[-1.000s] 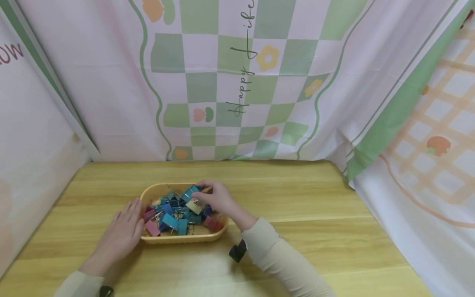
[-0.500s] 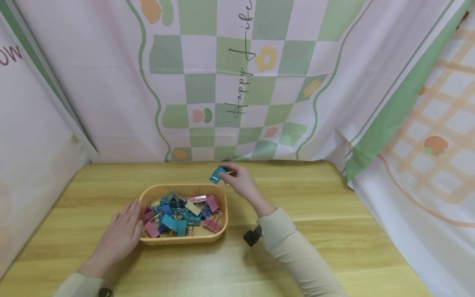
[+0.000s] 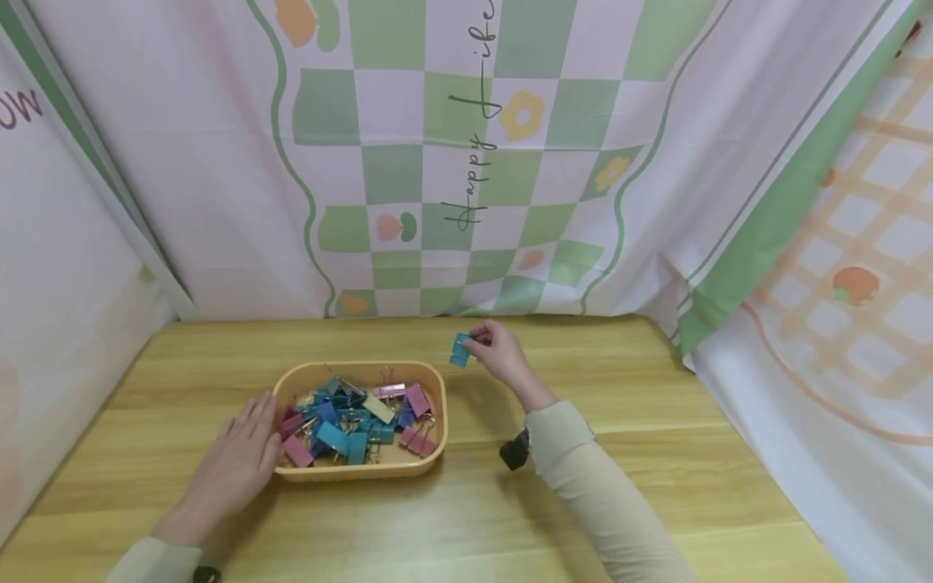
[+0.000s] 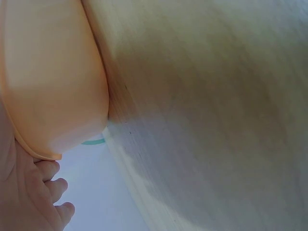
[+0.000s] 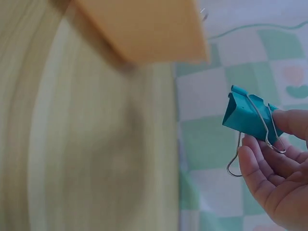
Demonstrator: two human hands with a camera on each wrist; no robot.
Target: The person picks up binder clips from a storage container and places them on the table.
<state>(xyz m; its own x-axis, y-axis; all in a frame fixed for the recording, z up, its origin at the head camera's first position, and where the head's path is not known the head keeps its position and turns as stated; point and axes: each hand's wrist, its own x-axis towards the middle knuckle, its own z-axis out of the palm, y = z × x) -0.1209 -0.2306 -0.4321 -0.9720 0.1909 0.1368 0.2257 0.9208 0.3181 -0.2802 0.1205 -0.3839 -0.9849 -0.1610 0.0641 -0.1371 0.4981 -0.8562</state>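
A teal binder clip (image 5: 250, 115) with wire handles is pinched between the thumb and fingers of my right hand (image 3: 503, 356), held above the table to the right of the basket. My left hand (image 3: 236, 453) rests with extended fingers against the left end of a yellow-orange plastic basket (image 3: 357, 471). In the left wrist view the fingers (image 4: 48, 187) lie at the basket's rim. Inside the basket is a jumbled heap of binder clips (image 3: 334, 437) in teal, blue, pink and cream. Pink ones (image 3: 418, 441) lie at its right end.
The wood-grain table (image 3: 408, 526) extends around the basket. Behind it hangs a checked green and white curtain (image 3: 452, 178), with more printed cloth (image 3: 875, 283) along the right side and white cloth (image 3: 66, 267) on the left.
My right hand has lifted the teal binder clip out of the basket and carried it right, past the rim. The left hand has stayed at the basket's left end.
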